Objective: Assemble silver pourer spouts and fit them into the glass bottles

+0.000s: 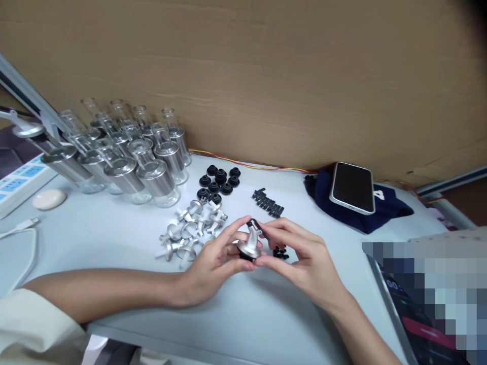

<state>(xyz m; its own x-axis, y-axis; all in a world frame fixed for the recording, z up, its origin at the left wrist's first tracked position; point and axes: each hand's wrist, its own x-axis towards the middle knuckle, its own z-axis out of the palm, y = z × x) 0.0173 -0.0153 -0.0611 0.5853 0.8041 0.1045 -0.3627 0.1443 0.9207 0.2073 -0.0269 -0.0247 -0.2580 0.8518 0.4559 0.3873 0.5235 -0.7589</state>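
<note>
Above the front middle of the table I hold a silver pour spout (251,244) with a black rubber stopper at its base. My left hand (213,263) is closed round it from the left, fingertips at its top and thumb at its base. My right hand (304,251) is closed on it from the other side, its fingertips at a small black piece on the spout's tip and its thumb by the base. Loose silver spouts (189,230) lie just left of my hands. Small black parts (280,252) lie partly hidden behind my right hand.
Glass bottles with metal sleeves (155,177) stand at the back left; one carries a spout. Black rubber stoppers (220,177) and flat black strips (268,202) lie mid-table. A phone (353,187) rests on dark blue cloth (327,208). A power strip (23,182) lies left.
</note>
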